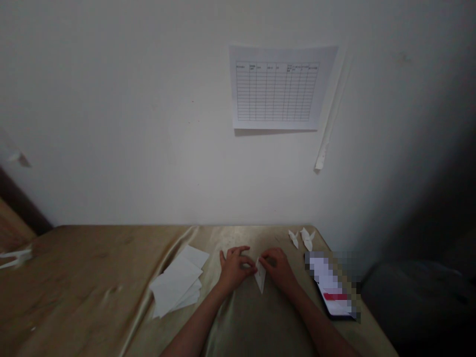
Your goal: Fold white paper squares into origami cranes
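A small folded piece of white paper (261, 280), narrow and pointed at its near end, is held between my two hands just above the cloth. My left hand (235, 267) pinches its left edge with thumb and a finger, the other fingers spread away. On the opposite side my right hand (277, 265) grips the upper right of the paper between thumb and curled fingers. Left of my left hand lies a fanned stack of white paper sheets (176, 282). Several small folded paper figures (307, 239) rest at the back right of the table.
A phone (330, 287) with a lit, partly blurred screen lies right of my right forearm. The table (92, 277) has a shiny gold-brown cloth and meets the wall behind. On the wall hangs a printed chart (277, 91). A white object (18, 257) sits at the far left.
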Tool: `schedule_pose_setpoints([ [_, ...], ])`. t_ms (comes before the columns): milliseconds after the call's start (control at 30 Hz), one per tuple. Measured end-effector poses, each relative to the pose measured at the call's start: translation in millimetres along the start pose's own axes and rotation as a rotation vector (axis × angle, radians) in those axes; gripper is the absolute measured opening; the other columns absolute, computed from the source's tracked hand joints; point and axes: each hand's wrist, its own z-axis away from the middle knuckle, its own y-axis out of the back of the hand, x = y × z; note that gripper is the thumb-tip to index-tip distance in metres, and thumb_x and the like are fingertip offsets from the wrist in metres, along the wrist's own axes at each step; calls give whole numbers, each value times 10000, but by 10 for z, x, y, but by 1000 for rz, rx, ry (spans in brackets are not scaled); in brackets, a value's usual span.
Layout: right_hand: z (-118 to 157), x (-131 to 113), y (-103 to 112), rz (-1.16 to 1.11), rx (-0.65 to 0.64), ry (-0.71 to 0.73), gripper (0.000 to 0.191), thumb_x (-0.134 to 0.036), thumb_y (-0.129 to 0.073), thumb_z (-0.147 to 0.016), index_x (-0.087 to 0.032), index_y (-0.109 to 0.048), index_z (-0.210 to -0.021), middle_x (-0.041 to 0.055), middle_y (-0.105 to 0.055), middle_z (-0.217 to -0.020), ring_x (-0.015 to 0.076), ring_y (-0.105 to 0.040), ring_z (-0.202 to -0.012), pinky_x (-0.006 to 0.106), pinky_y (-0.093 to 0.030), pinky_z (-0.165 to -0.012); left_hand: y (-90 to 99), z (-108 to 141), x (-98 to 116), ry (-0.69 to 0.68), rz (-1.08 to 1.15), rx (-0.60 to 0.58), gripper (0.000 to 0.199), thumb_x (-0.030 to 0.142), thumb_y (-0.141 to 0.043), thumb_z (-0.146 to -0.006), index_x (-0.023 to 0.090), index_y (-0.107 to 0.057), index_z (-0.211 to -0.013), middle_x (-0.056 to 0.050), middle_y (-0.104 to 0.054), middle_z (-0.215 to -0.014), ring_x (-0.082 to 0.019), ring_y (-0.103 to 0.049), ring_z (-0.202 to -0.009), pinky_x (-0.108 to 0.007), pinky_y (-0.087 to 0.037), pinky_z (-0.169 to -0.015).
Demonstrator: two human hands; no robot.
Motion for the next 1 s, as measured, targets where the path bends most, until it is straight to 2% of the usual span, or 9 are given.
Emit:
schedule_pose_setpoints([
  [233, 10, 8, -18, 78, -10, 51, 167, -390, -682, -825, -224, -689, -806, 34, -702, -896, 226, -602, -980, 409, -368, -1018, -28, 1, -25, -7, 10, 21, 93, 414, -785, -705, 346, -779, -768, 35, -601, -1397, -317, -424, -1355, -700, 33, -1159],
  [600, -6, 60, -40, 39, -30, 55, 111, -336, -670, -852, -229, -693, -831, 50, -695, -945, 229, -578, -1012, 386, -405, -950, -53, -17, -27, 3, 26, 49, 65, 428, -767, -745, 394, -786, -797, 55, -621, -1372, -298, -443, -1336, -709, 36, -1148],
  [1000, -12, -63, 30, 67, 0, 37, 153, -354, -658, -873, -245, -717, -782, 50, -699, -923, 237, -579, -1000, 404, -397, -952, -18, 4, 33, 12, 30, 52, 18, 391, -769, -742, 382, -784, -739, 59, -604, -1386, -316, -436, -1348, -723, 29, -1144],
])
